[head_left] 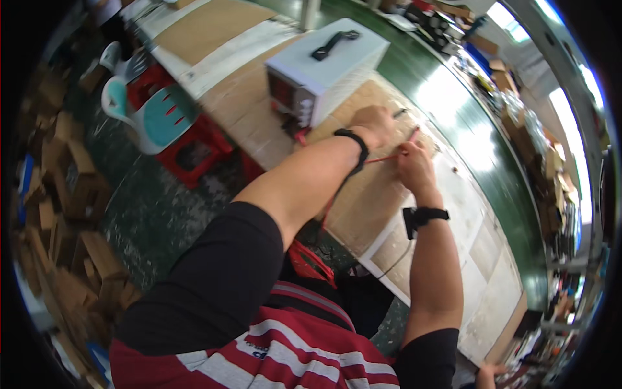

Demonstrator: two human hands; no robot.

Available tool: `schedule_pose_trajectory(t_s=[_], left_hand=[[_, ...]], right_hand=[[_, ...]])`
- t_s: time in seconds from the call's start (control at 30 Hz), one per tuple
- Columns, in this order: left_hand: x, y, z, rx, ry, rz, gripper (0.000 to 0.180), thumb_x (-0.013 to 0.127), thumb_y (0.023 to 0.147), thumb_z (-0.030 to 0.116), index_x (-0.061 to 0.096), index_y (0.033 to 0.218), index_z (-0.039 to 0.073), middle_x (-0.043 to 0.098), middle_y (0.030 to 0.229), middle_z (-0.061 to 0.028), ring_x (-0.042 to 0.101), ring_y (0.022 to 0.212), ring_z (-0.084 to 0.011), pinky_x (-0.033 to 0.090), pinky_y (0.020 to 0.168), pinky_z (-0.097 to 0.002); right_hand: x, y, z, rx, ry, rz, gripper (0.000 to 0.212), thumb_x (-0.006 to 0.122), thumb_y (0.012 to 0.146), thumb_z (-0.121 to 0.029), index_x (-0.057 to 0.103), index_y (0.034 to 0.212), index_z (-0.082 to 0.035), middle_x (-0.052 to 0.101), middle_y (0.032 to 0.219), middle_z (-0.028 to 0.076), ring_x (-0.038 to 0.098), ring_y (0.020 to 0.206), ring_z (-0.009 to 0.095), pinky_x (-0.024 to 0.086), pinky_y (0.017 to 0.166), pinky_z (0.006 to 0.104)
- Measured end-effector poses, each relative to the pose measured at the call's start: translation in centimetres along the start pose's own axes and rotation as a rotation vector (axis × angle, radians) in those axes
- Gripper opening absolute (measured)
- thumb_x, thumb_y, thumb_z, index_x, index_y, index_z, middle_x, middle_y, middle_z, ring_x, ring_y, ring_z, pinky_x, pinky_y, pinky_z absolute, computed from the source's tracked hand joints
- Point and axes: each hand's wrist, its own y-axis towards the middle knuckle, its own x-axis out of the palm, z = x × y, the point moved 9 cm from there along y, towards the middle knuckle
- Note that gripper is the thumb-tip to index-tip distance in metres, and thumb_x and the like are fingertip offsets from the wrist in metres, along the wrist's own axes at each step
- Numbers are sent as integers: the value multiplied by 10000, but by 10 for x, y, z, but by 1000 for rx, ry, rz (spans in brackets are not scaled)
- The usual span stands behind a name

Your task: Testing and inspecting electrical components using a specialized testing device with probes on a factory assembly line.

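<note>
A grey box-shaped bench instrument (337, 55) with a black carrying handle on top stands on the table, its dial-and-terminal face turned towards my left arm. My left hand (374, 124) is closed just to the right of it, with a small dark clip-like piece (400, 113) at its fingertips; the hand's back hides most of the grip. Lower and to the right, my right hand (416, 165) pinches a red test lead (413, 134) whose tip points up and away. Thin red wire (382, 159) runs from it leftwards beneath my left wrist.
The table (466, 259) is covered with cardboard and white sheets. A green strip (447, 104) curves along its far side. Teal chair (165, 120) and red stools (194, 162) stand at left, cardboard boxes (81, 175) beyond. Another person's hand (489, 375) shows at lower right.
</note>
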Motion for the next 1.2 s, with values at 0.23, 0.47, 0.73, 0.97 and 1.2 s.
schedule_pose_trajectory(t_s=[0.23, 0.47, 0.73, 0.97, 1.2], left_hand=[[-36, -49, 21, 139, -23, 12, 256, 679, 862, 210, 768, 1015, 25, 757, 1024, -228, 751, 990, -355, 605, 842, -429], [-72, -169, 11, 360, -325, 205, 266, 647, 900, 231, 701, 1038, 10, 729, 906, -240, 725, 850, -413, 583, 749, -490], [-97, -302, -143, 228, -554, 656, 156, 680, 925, 152, 712, 944, 1, 710, 850, -180, 713, 811, -324, 557, 728, -391], [-24, -287, -209, -63, -746, 445, 239, 707, 940, 222, 732, 1019, -2, 728, 905, -197, 708, 818, -323, 548, 760, -412], [5, -242, -206, 8, -262, -64, 316, 697, 911, 275, 725, 1078, 9, 727, 1037, -252, 695, 982, -419, 550, 870, -456]], right_hand=[[0, -11, -8, 7, 9, -3, 377, 652, 890, -163, 670, 1234, -10, 669, 1146, 227, 658, 1059, 403, 527, 953, 453], [-28, -66, 6, 107, 34, -6, 643, 725, 863, -224, 521, 1443, -36, 678, 1131, 203, 660, 1055, 365, 522, 957, 442], [-47, -197, 31, 433, 629, 127, 511, 715, 935, -155, 556, 1390, 16, 675, 961, 86, 659, 757, 155, 522, 643, 281], [-10, -242, 30, 397, 729, 258, 296, 647, 1007, -92, 625, 1278, 25, 622, 872, -4, 544, 687, 57, 435, 591, 211], [-11, -250, 30, 334, 767, 290, 264, 664, 1001, -82, 663, 1239, 33, 637, 925, 4, 556, 775, 68, 480, 706, 220]])
